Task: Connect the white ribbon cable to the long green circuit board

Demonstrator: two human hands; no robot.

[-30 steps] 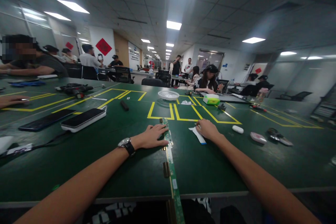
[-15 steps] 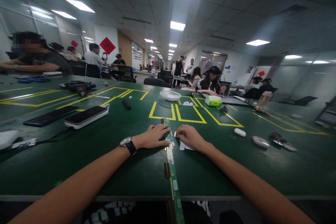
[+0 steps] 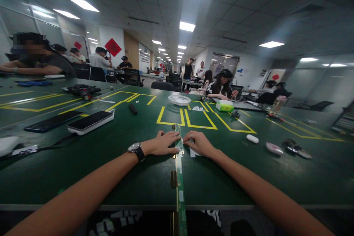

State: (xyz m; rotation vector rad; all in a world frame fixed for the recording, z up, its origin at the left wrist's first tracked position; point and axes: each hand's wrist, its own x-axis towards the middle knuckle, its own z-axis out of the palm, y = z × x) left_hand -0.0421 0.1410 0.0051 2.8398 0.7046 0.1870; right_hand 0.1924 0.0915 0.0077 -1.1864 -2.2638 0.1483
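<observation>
A long, narrow green circuit board (image 3: 180,186) with gold-brown flexible tabs along its left side lies on the green table, its near end reaching past the front edge. My left hand (image 3: 165,143), with a wristwatch above it, rests with spread fingers on the board's far part. Just right of the board, my right hand (image 3: 199,143) has thumb and fingertips pinched together at its edge. Something tiny and whitish shows at those fingertips, too small to name. Under the right hand lies a white piece of paper or film (image 3: 193,153), partly hidden by it.
Two phone-like devices (image 3: 91,121) lie to the left with a cable. Ahead stand a white plastic basket (image 3: 179,99) and a green-and-white packet (image 3: 224,106). A white case (image 3: 252,139) and a pink-white case (image 3: 274,149) sit right. Other people sit around farther tables.
The board's near end has swung a little left. My right hand has shifted slightly left, its fingertips now at the board's edge. My left hand stays on the board.
</observation>
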